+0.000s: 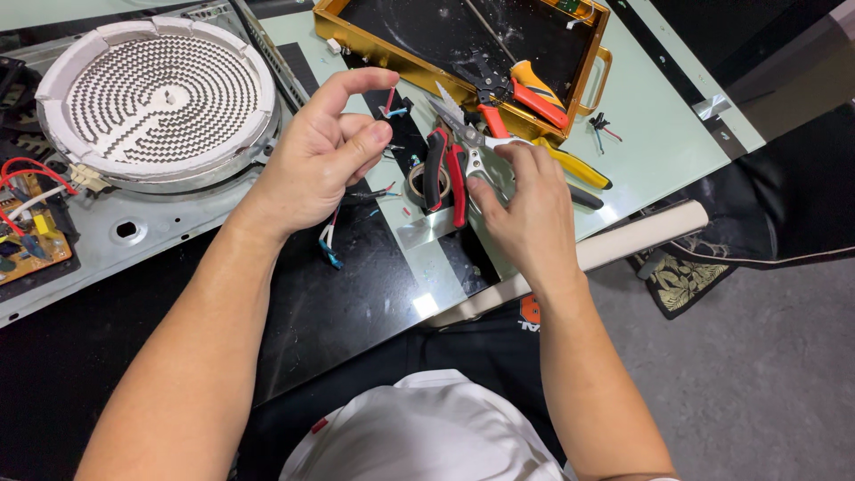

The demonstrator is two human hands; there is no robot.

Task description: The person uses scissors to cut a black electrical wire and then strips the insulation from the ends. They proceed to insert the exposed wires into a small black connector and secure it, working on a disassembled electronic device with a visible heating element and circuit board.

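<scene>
Two hands busy: left hand [325,151] pinches a thin wire lead [331,233] hanging below its palm; right hand [525,209] closes on scissors [463,134], blades pointing up-left toward the left hand's fingers.

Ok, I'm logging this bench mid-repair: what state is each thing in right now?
left hand: raised, pinching thin wires
right hand: resting on the scissors, which lie on the table
red-handled pliers: lying flat, untouched
round heating coil: exposed, seated in the opened metal housing
circuit board: uncovered, wires attached
gold tray: open, holding orange-handled cutters
</scene>
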